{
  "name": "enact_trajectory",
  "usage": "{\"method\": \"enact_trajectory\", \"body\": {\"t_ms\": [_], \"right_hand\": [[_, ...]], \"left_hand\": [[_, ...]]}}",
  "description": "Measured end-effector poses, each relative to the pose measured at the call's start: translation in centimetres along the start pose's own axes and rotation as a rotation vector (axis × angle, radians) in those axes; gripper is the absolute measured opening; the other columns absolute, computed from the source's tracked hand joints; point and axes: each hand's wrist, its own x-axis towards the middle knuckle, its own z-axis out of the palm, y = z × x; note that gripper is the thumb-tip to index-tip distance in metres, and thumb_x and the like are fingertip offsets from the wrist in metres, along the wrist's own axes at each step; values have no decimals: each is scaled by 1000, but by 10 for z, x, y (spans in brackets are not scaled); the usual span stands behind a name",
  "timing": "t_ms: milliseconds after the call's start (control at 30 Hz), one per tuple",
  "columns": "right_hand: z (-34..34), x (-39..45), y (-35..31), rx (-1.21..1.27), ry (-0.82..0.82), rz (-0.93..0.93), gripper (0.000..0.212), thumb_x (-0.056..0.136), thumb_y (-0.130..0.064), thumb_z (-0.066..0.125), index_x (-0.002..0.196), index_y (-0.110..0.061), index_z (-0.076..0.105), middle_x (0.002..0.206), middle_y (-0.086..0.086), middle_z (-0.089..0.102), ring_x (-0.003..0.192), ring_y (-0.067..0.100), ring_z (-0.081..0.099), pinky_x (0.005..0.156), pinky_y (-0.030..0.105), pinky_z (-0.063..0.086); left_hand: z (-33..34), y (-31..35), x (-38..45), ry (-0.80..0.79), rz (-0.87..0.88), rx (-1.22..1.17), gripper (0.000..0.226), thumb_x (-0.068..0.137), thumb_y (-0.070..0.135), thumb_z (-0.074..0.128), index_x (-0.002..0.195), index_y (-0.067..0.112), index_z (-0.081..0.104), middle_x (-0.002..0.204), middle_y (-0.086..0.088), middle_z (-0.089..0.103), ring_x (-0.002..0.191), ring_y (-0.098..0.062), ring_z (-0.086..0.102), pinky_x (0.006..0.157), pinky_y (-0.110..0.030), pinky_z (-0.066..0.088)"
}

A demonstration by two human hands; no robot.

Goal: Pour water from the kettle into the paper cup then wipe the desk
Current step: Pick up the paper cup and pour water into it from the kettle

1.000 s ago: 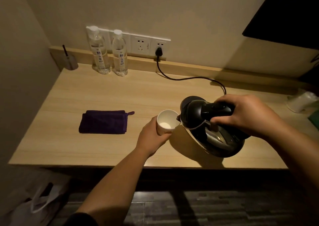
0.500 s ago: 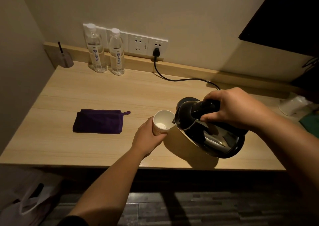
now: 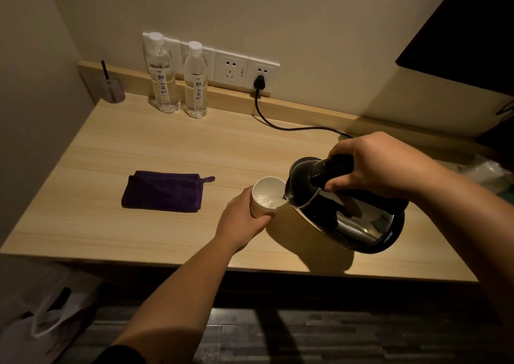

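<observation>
A white paper cup (image 3: 267,194) stands on the wooden desk (image 3: 167,146), tilted slightly, with my left hand (image 3: 241,221) wrapped around its near side. My right hand (image 3: 372,163) grips the black handle of a steel kettle (image 3: 345,210), which is tipped to the left with its spout over the cup's rim. Water shows inside the cup. A folded purple cloth (image 3: 164,191) lies flat on the desk to the left of the cup, touched by neither hand.
Two water bottles (image 3: 162,74) (image 3: 196,81) stand at the back by wall sockets (image 3: 230,67). A black cord (image 3: 292,127) runs from the plug across the desk. A small glass (image 3: 112,89) sits back left, crumpled plastic (image 3: 489,171) at the right, a white bag (image 3: 47,316) on the floor.
The kettle has tipped further and water now lies in the cup. The view has shifted slightly; both hands keep their hold.
</observation>
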Motion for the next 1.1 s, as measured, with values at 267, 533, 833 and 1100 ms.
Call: {"method": "enact_trajectory", "body": {"t_ms": [267, 533, 833, 1100], "right_hand": [[-3, 4, -3, -34, 2, -13, 50, 70, -49, 72, 112, -23, 64, 91, -2, 64, 79, 16, 58, 64, 29, 51], [-4, 8, -4, -52, 5, -16, 49, 69, -51, 73, 110, -25, 64, 89, -2, 64, 77, 15, 57, 62, 31, 51], [-6, 11, -5, -55, -3, -23, 48, 70, -49, 74, 109, -23, 64, 87, -3, 62, 76, 15, 56, 62, 31, 51], [-5, 12, -5, -63, -1, -23, 47, 70, -50, 74, 108, -23, 65, 87, -1, 64, 75, 15, 57, 64, 34, 54]], "left_hand": [[-1, 1, 0, 0, -5, -12, 67, 66, 51, 67, 126, 51, 37, 107, 25, 55, 99, -3, 53, 78, -30, 51], [-2, 3, -1, -10, -7, -17, 68, 65, 50, 66, 127, 50, 36, 110, 22, 56, 102, -7, 53, 80, -32, 51], [-3, 4, -1, -13, -14, -15, 69, 65, 50, 65, 128, 47, 37, 112, 17, 58, 101, -9, 54, 81, -36, 53], [-3, 5, -2, -9, -15, -22, 67, 67, 49, 65, 127, 48, 37, 110, 19, 57, 101, -7, 54, 81, -34, 52]]}}
